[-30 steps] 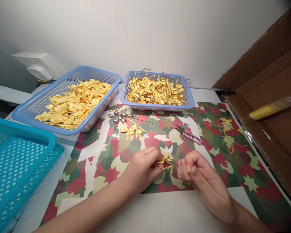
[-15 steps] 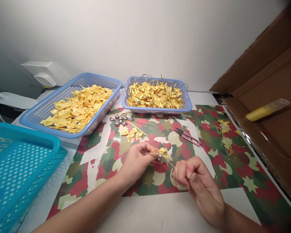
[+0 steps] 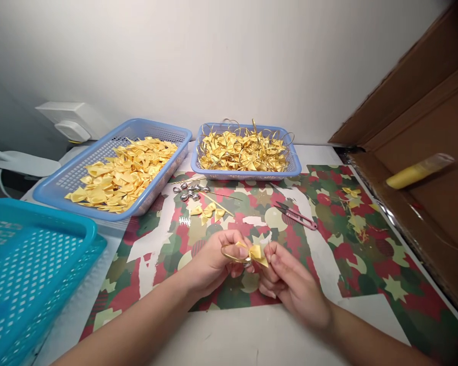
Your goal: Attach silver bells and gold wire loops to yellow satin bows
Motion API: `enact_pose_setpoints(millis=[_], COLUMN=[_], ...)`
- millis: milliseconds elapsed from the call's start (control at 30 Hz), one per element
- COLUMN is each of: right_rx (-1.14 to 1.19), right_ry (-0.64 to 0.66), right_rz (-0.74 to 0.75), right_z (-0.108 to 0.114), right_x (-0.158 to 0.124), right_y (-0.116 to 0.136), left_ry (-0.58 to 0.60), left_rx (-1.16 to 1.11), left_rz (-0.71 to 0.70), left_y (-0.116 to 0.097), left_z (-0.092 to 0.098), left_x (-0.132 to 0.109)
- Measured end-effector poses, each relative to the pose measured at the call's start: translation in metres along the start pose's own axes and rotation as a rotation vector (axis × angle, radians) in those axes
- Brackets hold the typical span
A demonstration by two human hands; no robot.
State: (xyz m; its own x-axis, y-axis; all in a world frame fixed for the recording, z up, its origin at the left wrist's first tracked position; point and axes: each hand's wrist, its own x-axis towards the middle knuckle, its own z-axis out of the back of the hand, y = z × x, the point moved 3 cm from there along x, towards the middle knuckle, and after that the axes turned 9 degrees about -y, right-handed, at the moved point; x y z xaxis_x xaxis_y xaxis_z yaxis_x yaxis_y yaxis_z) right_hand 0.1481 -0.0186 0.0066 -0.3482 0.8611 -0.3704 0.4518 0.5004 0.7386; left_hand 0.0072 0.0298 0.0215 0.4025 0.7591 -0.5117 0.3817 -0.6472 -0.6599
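Observation:
Between the thumb and fingers of my left hand [image 3: 221, 256] is a yellow ribbon bow [image 3: 255, 252], with a loop of gold cord [image 3: 229, 255] curving over the thumb. A silver bell [image 3: 247, 262] hangs just under the bow's knot. My right hand [image 3: 293, 282], close to the bow's right side, is closed in a pinch on a thin needle [image 3: 269, 248], of which only a short, fine line shows. Beyond my hands lie a few loose yellow bows [image 3: 209, 211] and a cluster of silver bells [image 3: 191, 190].
Pink-handled thread snips [image 3: 296, 215] lie right of centre. Behind stand a blue basket of bows [image 3: 168, 180] and a blue basket of corded bows [image 3: 248, 176]. A teal basket [image 3: 72, 229] is at left. Yellow scraps [image 3: 356, 223] and a cardboard wall [image 3: 423, 122] are at right.
My right hand has come in from the lower right to the bow, and the taut thread between them no longer shows. The bow has turned and dropped slightly in my left hand.

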Motion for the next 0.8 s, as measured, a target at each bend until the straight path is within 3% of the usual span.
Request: enact_pose_setpoints(millis=[233, 500, 633, 800], right_rx=[0.007, -0.202, -0.219, -0.434], right_ry=[-0.204, -0.261, -0.251, -0.355], right_rz=[-0.117, 0.125, 0.220, 0.452], right_z=[0.001, 0.001, 0.002, 0.011], right_x=[0.014, 0.028, 0.029, 0.009], right_y=[-0.004, 0.002, 0.007, 0.021], left_ry=[0.062, 0.165, 0.034, -0.277], left_rx=[0.119, 0.170, 0.086, -0.065], left_rz=[0.000, 0.042, 0.025, 0.007], left_y=[0.012, 0.021, 0.020, 0.013], left_z=[-0.002, -0.017, -0.017, -0.008], left_x=[-0.002, -0.013, -0.013, -0.010])
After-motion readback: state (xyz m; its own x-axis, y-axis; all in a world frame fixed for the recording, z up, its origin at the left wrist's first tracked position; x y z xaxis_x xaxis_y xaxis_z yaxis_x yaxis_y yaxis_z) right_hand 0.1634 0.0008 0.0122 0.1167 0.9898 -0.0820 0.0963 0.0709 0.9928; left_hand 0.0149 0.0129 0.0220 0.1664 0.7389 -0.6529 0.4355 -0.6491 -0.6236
